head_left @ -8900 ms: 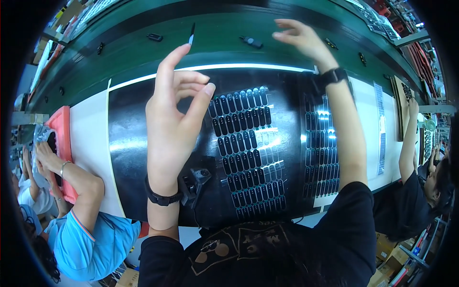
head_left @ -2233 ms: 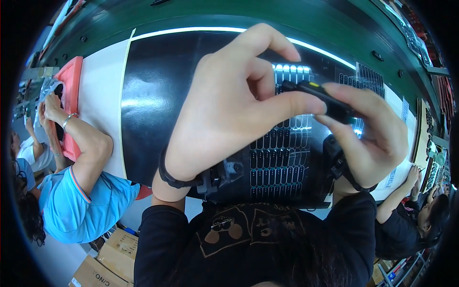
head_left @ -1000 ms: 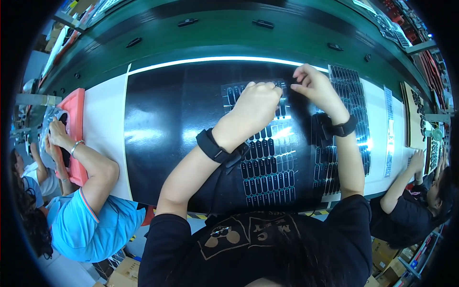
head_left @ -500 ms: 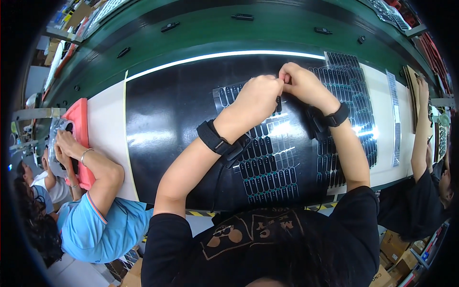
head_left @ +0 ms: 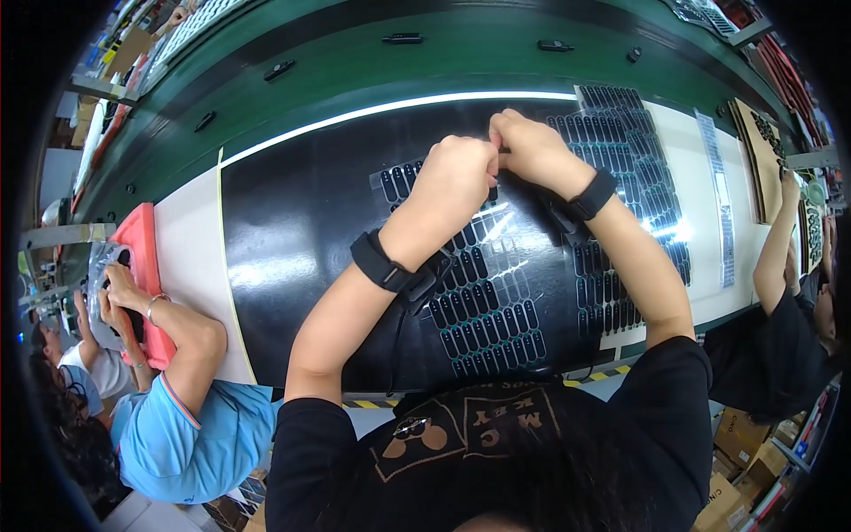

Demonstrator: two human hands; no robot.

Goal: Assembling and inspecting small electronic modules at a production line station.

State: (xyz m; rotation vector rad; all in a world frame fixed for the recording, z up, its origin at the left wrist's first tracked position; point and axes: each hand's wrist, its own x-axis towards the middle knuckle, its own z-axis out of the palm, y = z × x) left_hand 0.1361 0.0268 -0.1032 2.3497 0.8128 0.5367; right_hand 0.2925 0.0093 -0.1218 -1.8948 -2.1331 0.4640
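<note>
Left hand [head_left: 456, 182], right hand [head_left: 532, 151]: together, upper centre, pinching small dark part; grip obscured. Advice: steady wrists over oval-piece sheet [head_left: 496, 310].

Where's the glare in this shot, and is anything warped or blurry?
Head view: a white light streak glares along the black mat and on the sheet of dark oval pieces; fisheye bends the green conveyor; both hands look sharp.

— What is around here?
— A long table [head_left: 266, 257] with a black and white top. A green belt [head_left: 372, 75] runs behind it at twelve o'clock.
— And lower down?
— Brown boxes [head_left: 740, 448] sit on the floor at four o'clock. A bright light shines on the table.
</note>
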